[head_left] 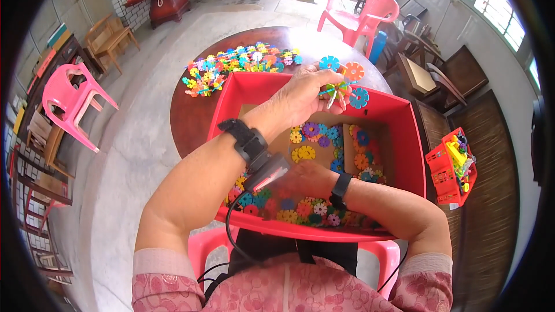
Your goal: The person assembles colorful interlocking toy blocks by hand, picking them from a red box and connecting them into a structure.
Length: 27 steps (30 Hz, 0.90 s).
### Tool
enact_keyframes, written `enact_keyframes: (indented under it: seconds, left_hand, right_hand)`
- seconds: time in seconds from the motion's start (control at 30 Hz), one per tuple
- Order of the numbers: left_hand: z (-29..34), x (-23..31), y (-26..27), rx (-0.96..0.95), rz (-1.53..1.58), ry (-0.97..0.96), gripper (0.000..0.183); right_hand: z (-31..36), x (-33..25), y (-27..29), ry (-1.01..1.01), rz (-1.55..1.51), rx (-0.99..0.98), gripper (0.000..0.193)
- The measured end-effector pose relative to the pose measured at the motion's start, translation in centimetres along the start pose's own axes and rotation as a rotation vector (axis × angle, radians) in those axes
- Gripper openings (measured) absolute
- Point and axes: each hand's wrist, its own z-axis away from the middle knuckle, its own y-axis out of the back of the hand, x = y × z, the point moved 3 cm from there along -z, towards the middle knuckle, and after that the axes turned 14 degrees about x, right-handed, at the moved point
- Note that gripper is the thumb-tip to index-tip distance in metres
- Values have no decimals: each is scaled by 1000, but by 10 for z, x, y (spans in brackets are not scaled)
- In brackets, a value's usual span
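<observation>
My left hand is closed on a small cluster of interlocking flower discs, held up over the far side of a red box. The cluster has blue and orange discs around a green one. My right hand reaches down inside the box, among loose discs; its fingers are partly hidden and smeared. Yellow flower discs lie beside it on the box's brown bottom. More discs in many colours fill the box's near side, and others sit behind a cardboard divider.
A long joined piece of coloured discs lies on the round brown table beyond the box. A red basket of toys stands at the right. Pink plastic chairs and wooden furniture stand around the room.
</observation>
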Motion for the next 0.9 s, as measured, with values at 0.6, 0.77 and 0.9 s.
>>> enact_keyframes:
  seconds: [0.6,0.77,0.9]
  left_hand:
    - [2,-6,-3,-161,-10,64,20]
    - [4,-5,-4,-126,20,72,21]
    - [2,-3,-4,-58,-117,-60,20]
  right_hand:
    - [8,7,6,43,-155,97,33]
    - [7,-3,9,48,44,109,24]
    - [3,-5,15,3,22,32,18]
